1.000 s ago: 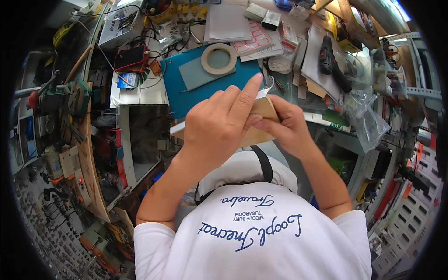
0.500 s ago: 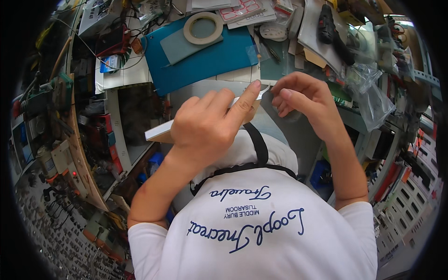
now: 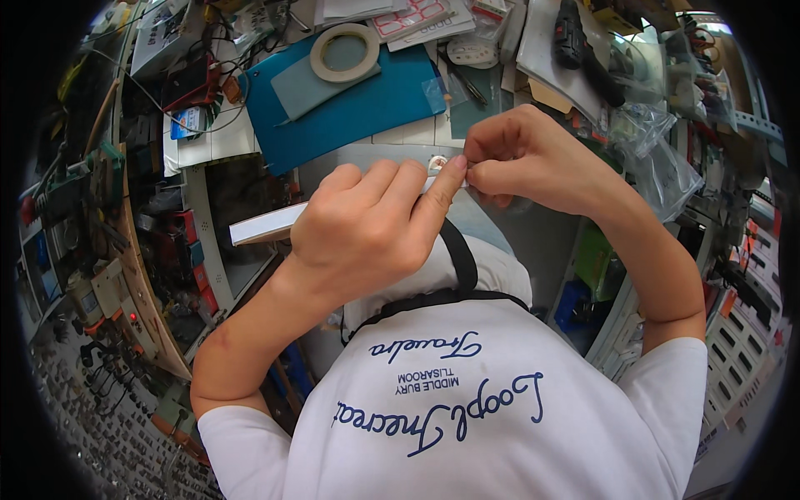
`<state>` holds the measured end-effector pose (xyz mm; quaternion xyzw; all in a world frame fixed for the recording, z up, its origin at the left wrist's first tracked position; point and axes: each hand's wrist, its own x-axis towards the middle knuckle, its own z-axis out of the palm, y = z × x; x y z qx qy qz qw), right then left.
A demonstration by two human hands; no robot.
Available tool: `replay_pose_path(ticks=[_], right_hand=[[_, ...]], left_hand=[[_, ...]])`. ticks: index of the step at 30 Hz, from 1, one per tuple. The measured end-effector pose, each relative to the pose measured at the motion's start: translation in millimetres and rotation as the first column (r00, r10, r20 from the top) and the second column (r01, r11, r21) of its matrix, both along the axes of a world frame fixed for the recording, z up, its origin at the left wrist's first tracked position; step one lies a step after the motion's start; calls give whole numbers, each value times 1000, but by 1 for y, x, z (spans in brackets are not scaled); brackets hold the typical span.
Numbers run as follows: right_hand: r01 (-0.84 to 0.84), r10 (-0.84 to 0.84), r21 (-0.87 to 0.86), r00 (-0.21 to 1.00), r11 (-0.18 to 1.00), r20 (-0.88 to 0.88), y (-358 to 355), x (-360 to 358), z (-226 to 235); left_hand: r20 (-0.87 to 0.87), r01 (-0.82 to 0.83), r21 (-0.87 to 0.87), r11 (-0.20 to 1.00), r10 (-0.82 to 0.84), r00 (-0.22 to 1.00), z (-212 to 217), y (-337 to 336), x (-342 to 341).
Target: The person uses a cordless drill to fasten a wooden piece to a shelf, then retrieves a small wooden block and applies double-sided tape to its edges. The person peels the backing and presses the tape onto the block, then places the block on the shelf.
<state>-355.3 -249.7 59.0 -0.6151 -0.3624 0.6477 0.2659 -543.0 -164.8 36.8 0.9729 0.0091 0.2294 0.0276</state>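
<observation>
My left hand [image 3: 358, 225] is wrapped over a flat, narrow board [image 3: 268, 225] with a white edge and a tan underside. The board's left end sticks out past my wrist, and most of the rest is hidden under my palm. My left index finger is stretched along it towards the right end. There my right hand [image 3: 529, 167] pinches, its fingertips nearly meeting the left index tip. What the pinch holds is too small and covered to name. A small white curled piece [image 3: 437, 163] shows just beyond the left index finger.
On the bench ahead lies a teal folder [image 3: 350, 108] under a grey flat piece and a roll of tape [image 3: 344, 52]. A black power drill [image 3: 569, 37] rests at the far right, near clear plastic bags [image 3: 658, 167]. Crowded shelves stand at both sides.
My right hand has closed from loosely curled fingers into a pinch at the board's right end, its elbow swinging outward. My left hand and the board have shifted slightly left.
</observation>
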Motion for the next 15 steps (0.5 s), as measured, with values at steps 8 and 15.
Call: replay_pose_path(ticks=[8, 15], right_hand=[[120, -355, 660, 905, 741, 234, -26, -15, -22], [283, -671, 812, 722, 511, 170, -39, -21, -34]], left_hand=[[61, -18, -125, 992, 26, 998, -1, 1, 10], [87, -7, -248, 969, 29, 996, 2, -2, 21]])
